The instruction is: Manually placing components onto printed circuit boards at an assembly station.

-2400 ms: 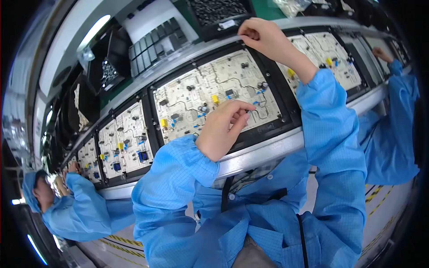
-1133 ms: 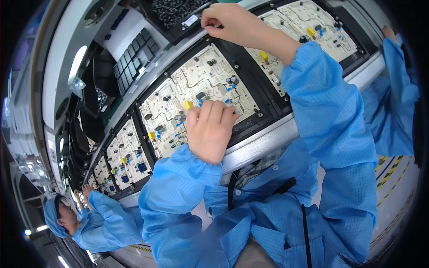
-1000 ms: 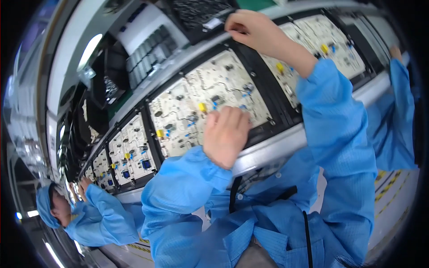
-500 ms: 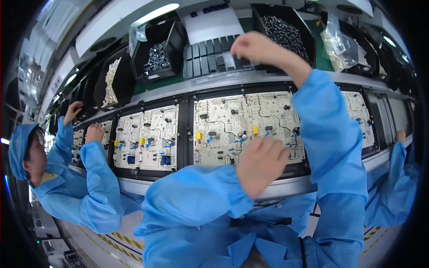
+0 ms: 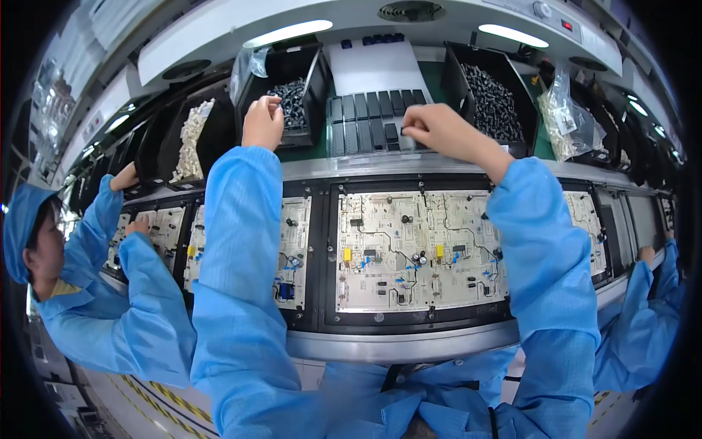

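I have both hands up at the parts bins along the far edge of the tabletop. My left hand (image 5: pixel 262 121) is curled, fingertips dipping into the black bin of small dark components (image 5: pixel 291 102); I cannot tell whether it grips one. My right hand (image 5: pixel 437 130) pinches at the tray of black rectangular parts (image 5: pixel 369 123), fingers closed on one near its right end. Below, near the front edge, the white circuit board (image 5: pixel 417 249) lies flat in its black carrier frame (image 5: pixel 329 256). At the left end a co-worker in blue (image 5: pixel 110 293) reaches toward another board (image 5: pixel 164 227)
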